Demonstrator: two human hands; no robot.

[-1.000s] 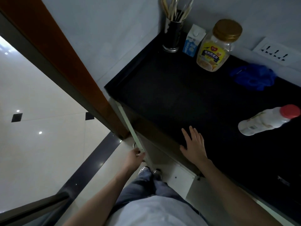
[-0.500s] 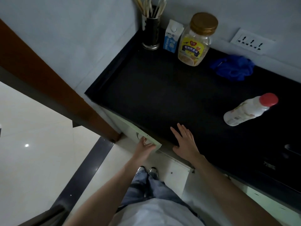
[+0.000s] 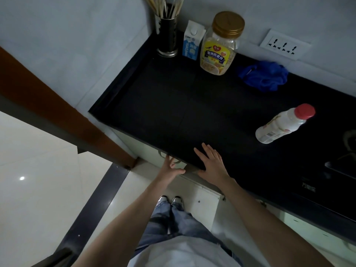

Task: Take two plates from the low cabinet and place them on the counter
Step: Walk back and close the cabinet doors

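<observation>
Cabinet door (image 3: 144, 149), open a second ago, now pushed almost shut by left hand (image 3: 169, 168), fingers straight; right hand (image 3: 211, 163) laid flat on counter (image 3: 173, 105); no plates seen out

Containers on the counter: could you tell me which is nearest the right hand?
The red-capped white bottle; the gold-lidded jar, carton and utensil holder sit back by the wall.

Black counter (image 3: 173, 112); pale cabinet door (image 3: 147, 150) just beneath its edge
</observation>
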